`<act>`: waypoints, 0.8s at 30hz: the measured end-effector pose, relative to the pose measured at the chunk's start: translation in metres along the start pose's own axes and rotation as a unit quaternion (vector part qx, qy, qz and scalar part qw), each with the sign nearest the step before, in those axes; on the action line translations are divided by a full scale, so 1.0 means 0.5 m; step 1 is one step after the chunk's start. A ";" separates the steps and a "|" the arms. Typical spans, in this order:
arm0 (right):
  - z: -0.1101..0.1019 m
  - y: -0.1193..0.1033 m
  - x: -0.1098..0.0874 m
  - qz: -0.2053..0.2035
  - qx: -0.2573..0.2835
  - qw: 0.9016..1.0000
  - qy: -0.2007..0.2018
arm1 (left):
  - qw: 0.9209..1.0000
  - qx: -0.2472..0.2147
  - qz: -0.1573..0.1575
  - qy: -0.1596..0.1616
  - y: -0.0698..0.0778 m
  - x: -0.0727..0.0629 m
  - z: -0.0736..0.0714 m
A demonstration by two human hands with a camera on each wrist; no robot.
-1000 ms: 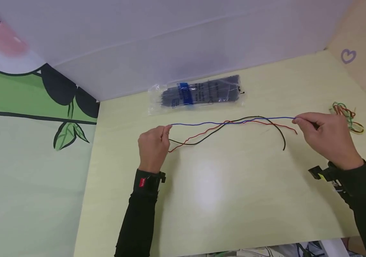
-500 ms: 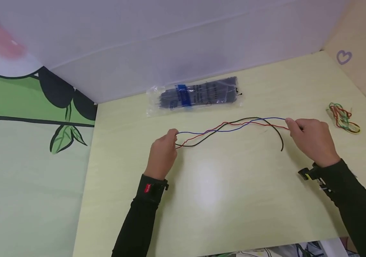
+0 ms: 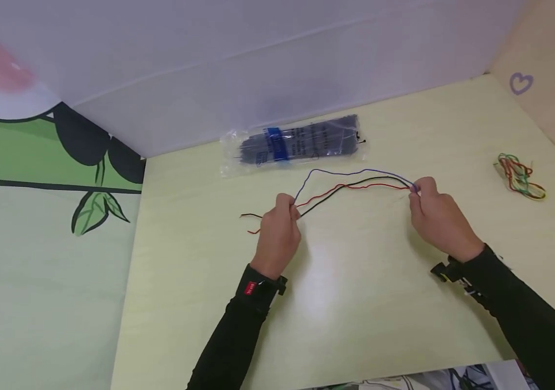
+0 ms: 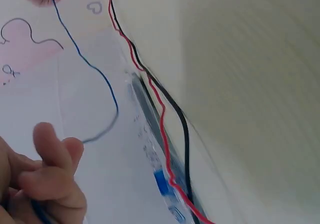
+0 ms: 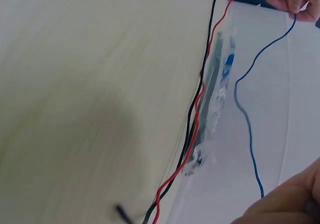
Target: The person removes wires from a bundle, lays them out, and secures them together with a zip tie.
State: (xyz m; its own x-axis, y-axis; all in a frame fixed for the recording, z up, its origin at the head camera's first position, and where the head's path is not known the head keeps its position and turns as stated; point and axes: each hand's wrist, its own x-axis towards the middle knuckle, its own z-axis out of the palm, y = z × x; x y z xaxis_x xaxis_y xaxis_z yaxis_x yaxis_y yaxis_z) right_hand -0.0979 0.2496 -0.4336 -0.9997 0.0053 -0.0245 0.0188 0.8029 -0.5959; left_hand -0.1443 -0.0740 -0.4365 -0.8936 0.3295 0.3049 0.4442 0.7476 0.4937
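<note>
In the head view a blue wire [image 3: 340,173] arches between my two hands, slack and raised in the middle. My left hand [image 3: 277,235] pinches it at the left, thumb and fingertips together. Near its other end my right hand [image 3: 442,219] pinches the same wire. Below it a red wire [image 3: 377,184] and a black wire [image 3: 323,200] lie crossing each other on the table. Their left tips poke out past my left hand; their right ends are hidden behind my right hand. In the left wrist view the blue wire [image 4: 95,68] hangs apart from the other two.
A clear plastic bag of dark cable ties [image 3: 313,139] lies at the back, close to the white wall [image 3: 258,86]. Towards the right edge of the pale table [image 3: 379,309] sits a small bundle of red, green and yellow wire [image 3: 519,177].
Both hands have come closer together, the left moving right and the right moving left. The blue wire, nearly straight before, now bows upward. The red and black wires stay about where they were.
</note>
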 end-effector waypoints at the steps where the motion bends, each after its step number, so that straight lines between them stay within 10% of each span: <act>1: 0.000 0.004 0.000 0.012 -0.011 1.000 0.006 | 1.000 0.005 -0.001 -0.002 -0.007 -0.001 0.000; 10: 0.003 0.039 0.018 0.026 -0.082 0.996 -0.011 | 0.991 0.132 0.018 0.007 -0.084 0.003 -0.006; 18: -0.005 0.039 0.013 -0.001 -0.180 0.984 0.011 | 0.980 0.195 0.024 -0.031 -0.090 0.015 -0.001; 24: -0.031 0.037 0.014 -0.019 -0.145 0.988 -0.042 | 0.980 0.189 0.020 -0.056 -0.081 0.010 -0.016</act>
State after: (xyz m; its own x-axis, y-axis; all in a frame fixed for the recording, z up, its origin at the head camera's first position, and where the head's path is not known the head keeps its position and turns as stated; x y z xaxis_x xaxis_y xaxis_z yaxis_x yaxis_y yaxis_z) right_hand -0.1047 0.2737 -0.4324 -0.9944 -0.0674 -0.0810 -0.0357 0.9385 -0.3433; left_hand -0.1661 -0.1073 -0.4484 -0.8868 0.4086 0.2157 0.4422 0.8860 0.1396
